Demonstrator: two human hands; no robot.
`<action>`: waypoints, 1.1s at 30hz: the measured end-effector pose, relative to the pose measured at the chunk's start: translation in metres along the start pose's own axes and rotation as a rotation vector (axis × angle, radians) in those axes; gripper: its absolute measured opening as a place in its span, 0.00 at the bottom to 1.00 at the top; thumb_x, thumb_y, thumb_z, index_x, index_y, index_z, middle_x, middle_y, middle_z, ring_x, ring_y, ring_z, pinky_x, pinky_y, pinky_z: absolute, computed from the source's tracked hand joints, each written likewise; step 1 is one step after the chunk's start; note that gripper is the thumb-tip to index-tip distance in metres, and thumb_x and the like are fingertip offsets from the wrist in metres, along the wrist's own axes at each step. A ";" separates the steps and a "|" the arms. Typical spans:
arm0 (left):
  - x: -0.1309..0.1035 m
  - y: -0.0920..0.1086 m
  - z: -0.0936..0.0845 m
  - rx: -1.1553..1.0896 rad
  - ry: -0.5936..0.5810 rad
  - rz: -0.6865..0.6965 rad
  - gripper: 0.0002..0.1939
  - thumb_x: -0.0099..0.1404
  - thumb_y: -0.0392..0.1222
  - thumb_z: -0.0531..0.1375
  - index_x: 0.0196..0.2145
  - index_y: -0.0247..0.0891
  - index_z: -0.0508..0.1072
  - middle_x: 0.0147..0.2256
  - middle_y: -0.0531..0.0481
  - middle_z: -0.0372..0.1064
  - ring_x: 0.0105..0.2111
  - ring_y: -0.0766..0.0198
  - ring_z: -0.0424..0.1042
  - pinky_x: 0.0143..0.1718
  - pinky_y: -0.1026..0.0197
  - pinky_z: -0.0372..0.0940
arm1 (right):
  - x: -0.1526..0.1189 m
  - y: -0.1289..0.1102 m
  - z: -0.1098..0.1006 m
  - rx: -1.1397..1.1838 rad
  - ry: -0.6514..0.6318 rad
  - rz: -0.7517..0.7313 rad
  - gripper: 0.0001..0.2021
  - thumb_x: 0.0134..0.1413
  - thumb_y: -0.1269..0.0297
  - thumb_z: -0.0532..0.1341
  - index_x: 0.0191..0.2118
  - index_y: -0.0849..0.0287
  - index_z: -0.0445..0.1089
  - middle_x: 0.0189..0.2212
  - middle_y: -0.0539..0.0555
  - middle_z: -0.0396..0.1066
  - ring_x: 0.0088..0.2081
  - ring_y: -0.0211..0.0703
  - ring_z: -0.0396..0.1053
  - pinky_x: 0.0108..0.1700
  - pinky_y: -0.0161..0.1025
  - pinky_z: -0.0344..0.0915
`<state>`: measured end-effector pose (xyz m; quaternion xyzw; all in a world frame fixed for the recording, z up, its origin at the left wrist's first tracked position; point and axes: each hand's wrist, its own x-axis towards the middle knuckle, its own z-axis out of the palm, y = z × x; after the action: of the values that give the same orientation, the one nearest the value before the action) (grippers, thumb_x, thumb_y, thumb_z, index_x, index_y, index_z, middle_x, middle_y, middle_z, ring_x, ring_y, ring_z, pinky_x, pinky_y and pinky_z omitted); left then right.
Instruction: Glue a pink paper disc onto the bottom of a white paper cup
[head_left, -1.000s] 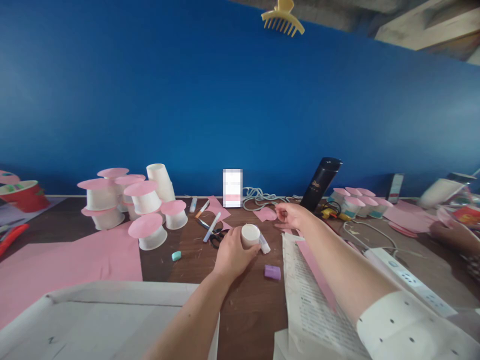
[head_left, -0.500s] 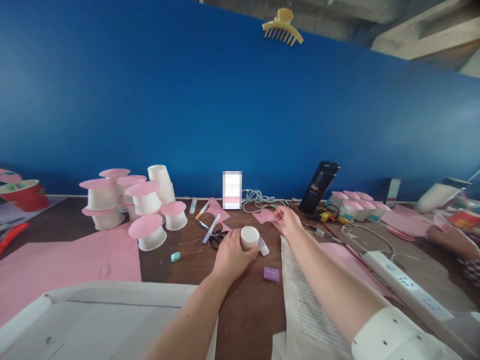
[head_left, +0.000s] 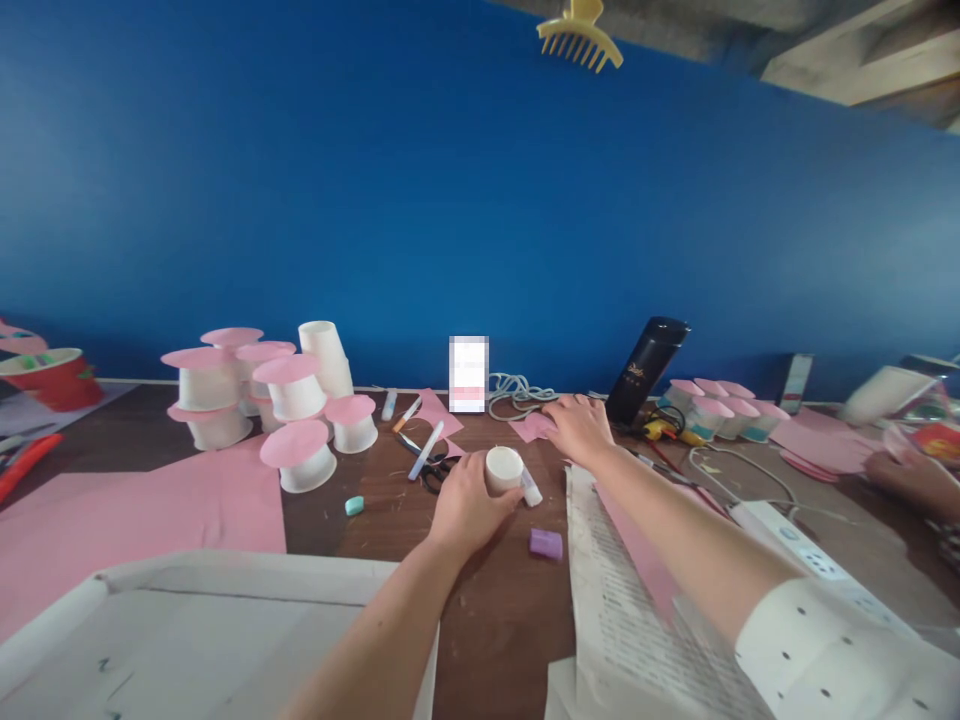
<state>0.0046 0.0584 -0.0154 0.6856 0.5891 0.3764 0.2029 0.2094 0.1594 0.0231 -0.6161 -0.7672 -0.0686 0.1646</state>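
Note:
My left hand [head_left: 471, 505] is wrapped round a small white paper cup [head_left: 504, 470] on the brown table, its pale round end facing up. Palm down, my right hand [head_left: 581, 425] lies farther back, its fingers stretched over the edge of a small pink paper piece [head_left: 531, 428]. Its fingertips are partly hidden. A glue stick [head_left: 531, 490] lies just right of the cup, a purple cap [head_left: 545, 544] nearer me. Black-handled scissors [head_left: 433, 474] are partly behind my left hand. To the left stand several white cups topped with pink paper discs [head_left: 294, 443].
A stack of white cups [head_left: 324, 355] stands by the blue wall. Pink sheets [head_left: 150, 500] and a white box lid [head_left: 247, 630] lie at left. At right are a black bottle [head_left: 646, 370], newspaper [head_left: 607, 580], a power strip [head_left: 810, 555] and another person's hand [head_left: 911, 480].
My right hand has turned from a pinching pose beside the pink paper to a flatter, palm-down pose. My left hand keeps the cup in about the same place. The camera view has shifted slightly.

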 end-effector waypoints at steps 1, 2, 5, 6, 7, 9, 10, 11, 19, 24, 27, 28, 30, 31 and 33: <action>0.000 0.000 0.000 0.000 0.005 0.002 0.23 0.53 0.49 0.63 0.45 0.38 0.68 0.42 0.43 0.69 0.45 0.52 0.68 0.45 0.55 0.61 | 0.000 -0.002 -0.002 -0.160 -0.020 -0.095 0.12 0.50 0.62 0.62 0.42 0.55 0.72 0.45 0.60 0.69 0.51 0.56 0.58 0.52 0.51 0.48; 0.000 -0.001 0.001 0.000 0.008 0.004 0.23 0.53 0.49 0.63 0.45 0.38 0.68 0.42 0.43 0.69 0.45 0.52 0.68 0.45 0.54 0.61 | 0.001 -0.004 -0.004 -0.261 -0.033 -0.151 0.12 0.51 0.62 0.61 0.42 0.56 0.72 0.44 0.61 0.69 0.50 0.56 0.59 0.51 0.51 0.48; -0.001 -0.001 0.001 -0.004 0.011 0.006 0.22 0.53 0.50 0.63 0.44 0.39 0.68 0.42 0.44 0.70 0.44 0.52 0.69 0.44 0.55 0.61 | 0.001 -0.009 -0.005 -0.390 -0.049 -0.229 0.10 0.52 0.62 0.60 0.41 0.58 0.71 0.43 0.62 0.69 0.48 0.56 0.60 0.48 0.49 0.48; -0.001 -0.001 0.001 -0.006 0.010 0.007 0.22 0.53 0.50 0.63 0.44 0.39 0.68 0.41 0.44 0.70 0.44 0.53 0.69 0.44 0.55 0.61 | 0.001 -0.011 -0.004 -0.406 -0.050 -0.239 0.10 0.52 0.63 0.60 0.40 0.58 0.72 0.42 0.62 0.70 0.47 0.56 0.60 0.48 0.49 0.48; -0.001 -0.001 0.001 -0.007 0.011 0.009 0.22 0.53 0.50 0.63 0.44 0.39 0.68 0.41 0.44 0.70 0.44 0.53 0.69 0.44 0.55 0.61 | 0.000 -0.011 -0.003 -0.416 -0.049 -0.243 0.09 0.52 0.64 0.60 0.40 0.58 0.72 0.42 0.62 0.70 0.47 0.55 0.60 0.48 0.49 0.47; -0.001 -0.001 0.001 -0.007 0.016 0.012 0.23 0.53 0.50 0.63 0.44 0.39 0.68 0.42 0.44 0.70 0.44 0.53 0.69 0.45 0.55 0.61 | 0.000 -0.012 -0.001 -0.428 -0.040 -0.243 0.09 0.52 0.66 0.58 0.39 0.59 0.72 0.41 0.62 0.70 0.46 0.55 0.60 0.47 0.48 0.47; -0.001 -0.001 0.001 -0.006 0.018 0.013 0.23 0.53 0.51 0.63 0.44 0.39 0.68 0.42 0.44 0.69 0.44 0.53 0.69 0.45 0.55 0.61 | 0.000 -0.012 0.000 -0.433 -0.034 -0.241 0.09 0.52 0.67 0.58 0.39 0.59 0.72 0.40 0.62 0.70 0.45 0.55 0.60 0.46 0.48 0.47; -0.001 -0.001 0.001 -0.004 0.019 0.014 0.23 0.53 0.51 0.63 0.44 0.39 0.68 0.42 0.44 0.69 0.45 0.53 0.69 0.45 0.55 0.61 | 0.000 -0.012 0.001 -0.439 -0.028 -0.241 0.09 0.53 0.68 0.57 0.39 0.59 0.72 0.40 0.62 0.70 0.45 0.55 0.61 0.46 0.48 0.47; 0.001 -0.003 0.003 -0.011 0.022 0.023 0.24 0.52 0.50 0.63 0.45 0.38 0.68 0.42 0.45 0.69 0.45 0.53 0.68 0.45 0.54 0.61 | 0.002 -0.005 0.005 -0.461 0.009 -0.211 0.11 0.55 0.67 0.54 0.40 0.62 0.71 0.41 0.63 0.70 0.44 0.53 0.61 0.45 0.47 0.46; 0.000 -0.003 0.004 -0.020 0.027 0.030 0.23 0.52 0.49 0.64 0.45 0.38 0.68 0.41 0.44 0.69 0.44 0.53 0.68 0.45 0.54 0.61 | 0.004 0.004 0.006 -0.439 0.059 -0.167 0.12 0.58 0.65 0.52 0.38 0.61 0.72 0.40 0.62 0.71 0.43 0.52 0.63 0.45 0.47 0.46; 0.000 -0.004 0.005 -0.018 0.028 0.035 0.23 0.52 0.49 0.64 0.45 0.38 0.68 0.42 0.44 0.69 0.45 0.52 0.68 0.45 0.54 0.61 | 0.004 0.004 0.003 -0.382 0.111 -0.126 0.11 0.58 0.66 0.53 0.36 0.59 0.73 0.37 0.59 0.72 0.41 0.50 0.64 0.44 0.46 0.47; 0.000 -0.004 0.005 -0.016 0.028 0.036 0.23 0.53 0.50 0.63 0.45 0.38 0.68 0.42 0.44 0.69 0.45 0.52 0.68 0.45 0.53 0.61 | 0.004 0.003 0.001 -0.352 0.135 -0.111 0.11 0.57 0.66 0.53 0.35 0.58 0.73 0.36 0.58 0.72 0.40 0.49 0.64 0.44 0.46 0.47; 0.001 -0.005 0.004 -0.011 0.028 0.037 0.24 0.53 0.50 0.63 0.45 0.38 0.68 0.42 0.44 0.69 0.45 0.52 0.68 0.45 0.53 0.61 | 0.002 0.001 -0.003 -0.271 0.201 -0.080 0.09 0.55 0.65 0.55 0.35 0.56 0.74 0.35 0.57 0.72 0.40 0.49 0.64 0.43 0.45 0.49; 0.001 -0.005 0.004 -0.011 0.027 0.037 0.24 0.53 0.50 0.63 0.46 0.38 0.67 0.42 0.44 0.69 0.45 0.51 0.68 0.46 0.53 0.61 | 0.000 -0.001 -0.006 -0.214 0.242 -0.058 0.08 0.54 0.65 0.56 0.34 0.55 0.74 0.35 0.55 0.72 0.41 0.49 0.65 0.44 0.45 0.50; 0.001 -0.005 0.003 -0.015 0.023 0.038 0.25 0.53 0.50 0.64 0.46 0.38 0.67 0.43 0.43 0.69 0.46 0.51 0.68 0.46 0.52 0.61 | -0.004 -0.006 -0.011 -0.048 0.305 0.006 0.07 0.53 0.63 0.57 0.33 0.53 0.74 0.34 0.53 0.72 0.40 0.48 0.66 0.43 0.44 0.54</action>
<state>0.0039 0.0613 -0.0205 0.6907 0.5755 0.3926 0.1941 0.2060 0.1509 0.0326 -0.6045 -0.7296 -0.1792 0.2647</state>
